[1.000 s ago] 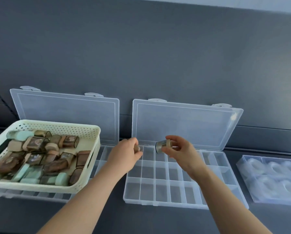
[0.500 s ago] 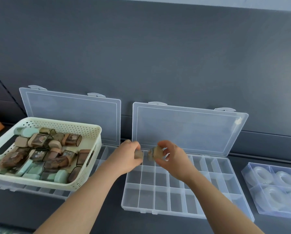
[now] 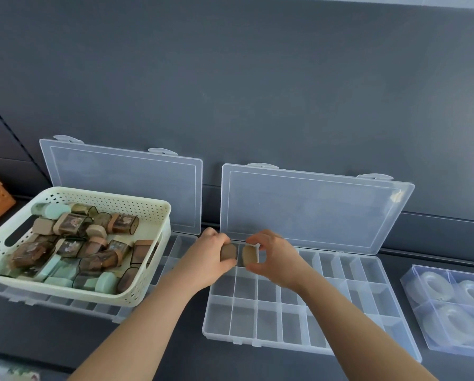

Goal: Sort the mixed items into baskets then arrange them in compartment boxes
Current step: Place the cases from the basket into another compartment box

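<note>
Hovering over the back-left compartments of an open clear compartment box (image 3: pixel 257 340) on the dark bench (image 3: pixel 161 339), a person's left hand (image 3: pixel 208 257) and right hand (image 3: pixel 277 259) each hold a small item. The left grip curls round a brown case (image 3: pixel 228 252), and the right grip pinches a second brown case (image 3: pixel 250 253) just beside it. A cream basket (image 3: pixel 137 207) of similar cases sits on another open box (image 3: pixel 120 182) at left.

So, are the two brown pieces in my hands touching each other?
Apart. The head view shows a strip of the compartment box between the left piece and the right piece.
</note>
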Available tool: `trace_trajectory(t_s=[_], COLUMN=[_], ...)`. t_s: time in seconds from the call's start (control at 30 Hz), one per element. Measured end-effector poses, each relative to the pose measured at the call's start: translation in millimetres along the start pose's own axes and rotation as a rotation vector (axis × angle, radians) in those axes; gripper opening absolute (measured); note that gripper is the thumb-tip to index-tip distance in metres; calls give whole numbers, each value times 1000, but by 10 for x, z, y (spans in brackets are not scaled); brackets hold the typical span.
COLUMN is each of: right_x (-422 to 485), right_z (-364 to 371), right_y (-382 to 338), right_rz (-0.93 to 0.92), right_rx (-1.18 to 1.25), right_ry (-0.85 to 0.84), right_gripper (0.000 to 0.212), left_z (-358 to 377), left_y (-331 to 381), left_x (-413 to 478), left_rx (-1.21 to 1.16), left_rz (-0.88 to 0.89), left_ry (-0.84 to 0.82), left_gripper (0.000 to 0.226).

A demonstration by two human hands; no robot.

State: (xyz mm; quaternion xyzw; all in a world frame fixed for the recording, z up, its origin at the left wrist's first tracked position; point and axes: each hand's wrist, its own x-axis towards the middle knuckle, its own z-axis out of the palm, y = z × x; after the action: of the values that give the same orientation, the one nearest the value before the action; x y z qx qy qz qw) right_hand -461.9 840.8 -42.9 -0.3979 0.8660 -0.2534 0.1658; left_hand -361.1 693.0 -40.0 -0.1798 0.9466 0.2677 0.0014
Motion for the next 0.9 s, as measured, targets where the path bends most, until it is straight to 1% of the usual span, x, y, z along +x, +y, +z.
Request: trace_trajectory(t_s=[0.1, 0.2, 0.37, 0.43, 0.5, 0.6, 0.7, 0.8, 0.9], right_x=[-51, -108, -103, -60, 9, 162, 358, 576, 813], right_z=[-23, -100, -247, -249, -196, -24, 172, 338, 501], right_y=[-22, -138, -590, -841, -1103, -1464, -1760, -2000, -2197], right_rz=[-8, -18, -71, -103, -132, -152, -151, -123, -61], right_rx=[2, -4, 61, 117, 177, 229, 219, 179, 97], right_ry=[31, 111, 217, 221, 202, 123, 44, -29, -76], right_gripper=[51, 48, 44, 42, 41, 41, 42, 42, 44], left_z=[-30, -179, -805, -1114, -1390, -1669, -1805, -1853, -1882], left_y=[20, 74, 9, -171, -474, -1096, -1630, -1905, -2000], left_x=[-31, -123, -458, -624, -742, -776, -736, -666, -591], left_rx=[16, 29, 12, 23, 74, 203, 313, 417, 480], left_rz=[-7, 17, 93, 83, 26, -90, -146, -98, -16], left_ry=[3, 47, 224, 296, 330, 293, 181, 103, 78], left_gripper=[46, 55, 47, 41, 39, 44, 51, 56, 53])
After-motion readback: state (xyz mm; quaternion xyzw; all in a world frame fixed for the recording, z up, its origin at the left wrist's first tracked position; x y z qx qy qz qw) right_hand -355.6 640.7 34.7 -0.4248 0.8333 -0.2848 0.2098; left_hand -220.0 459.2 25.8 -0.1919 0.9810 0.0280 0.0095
